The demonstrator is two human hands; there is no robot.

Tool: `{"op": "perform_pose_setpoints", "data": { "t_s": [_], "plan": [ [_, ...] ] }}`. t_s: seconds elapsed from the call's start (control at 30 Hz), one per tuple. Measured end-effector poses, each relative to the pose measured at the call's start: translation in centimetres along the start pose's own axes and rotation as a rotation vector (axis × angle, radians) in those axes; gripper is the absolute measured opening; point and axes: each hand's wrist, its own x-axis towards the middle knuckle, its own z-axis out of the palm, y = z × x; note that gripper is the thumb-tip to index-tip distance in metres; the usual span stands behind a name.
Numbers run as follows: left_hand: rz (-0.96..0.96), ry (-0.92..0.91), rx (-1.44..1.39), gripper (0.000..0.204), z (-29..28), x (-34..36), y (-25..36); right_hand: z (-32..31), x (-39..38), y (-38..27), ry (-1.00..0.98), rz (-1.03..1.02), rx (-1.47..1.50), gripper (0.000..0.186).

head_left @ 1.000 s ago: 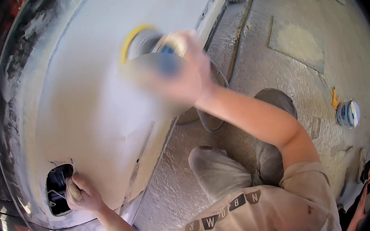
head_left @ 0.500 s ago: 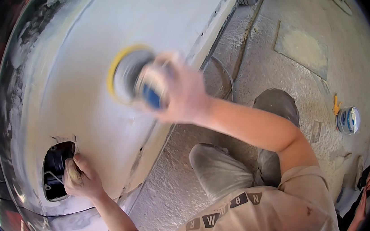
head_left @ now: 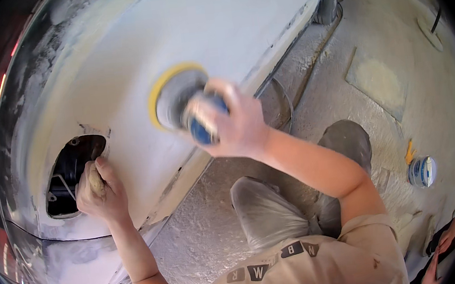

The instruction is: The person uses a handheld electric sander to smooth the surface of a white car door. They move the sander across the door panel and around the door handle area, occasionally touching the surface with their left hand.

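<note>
My right hand [head_left: 237, 124] grips a blurred round power sander [head_left: 170, 95] with a blue body and yellow-edged pad, held against the pale, filler-coated car body panel [head_left: 232, 25]. At the lower left, my left hand [head_left: 102, 191] is curled at the edge of a dark cut-out opening [head_left: 63, 159] in that panel, fingers closed round a tan, dusty thing I cannot make out. Dark scuffed paint and a seam border the sanded area on the left.
A wheel [head_left: 327, 7] and hoses [head_left: 318, 55] lie beside the car's sill. On the dusty floor are a flat board [head_left: 376, 82], a round base [head_left: 430, 35] and a bucket [head_left: 422, 171] beside a yellow object [head_left: 409, 153]. Another person's arms [head_left: 448, 235] show at lower right.
The sander in my right hand has travelled down from higher on the panel, then slightly right. The view has shifted, so the opening and my left hand appear higher.
</note>
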Motion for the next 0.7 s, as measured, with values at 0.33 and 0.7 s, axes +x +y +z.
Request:
{"op": "perform_pose_setpoints", "data": {
  "t_s": [0.33, 0.7],
  "plan": [
    [-0.014, 0.060, 0.009, 0.032, 0.4, -0.3, -0.4, -1.0, 6.5, 1.4, 0.134, 0.221, -0.034, 0.059],
    [0.018, 0.085, 0.070, 0.030, 0.4, -0.2, -0.6, -1.2, 8.0, 2.3, 0.176, 0.220, -0.030, 0.057]
  ]
}}
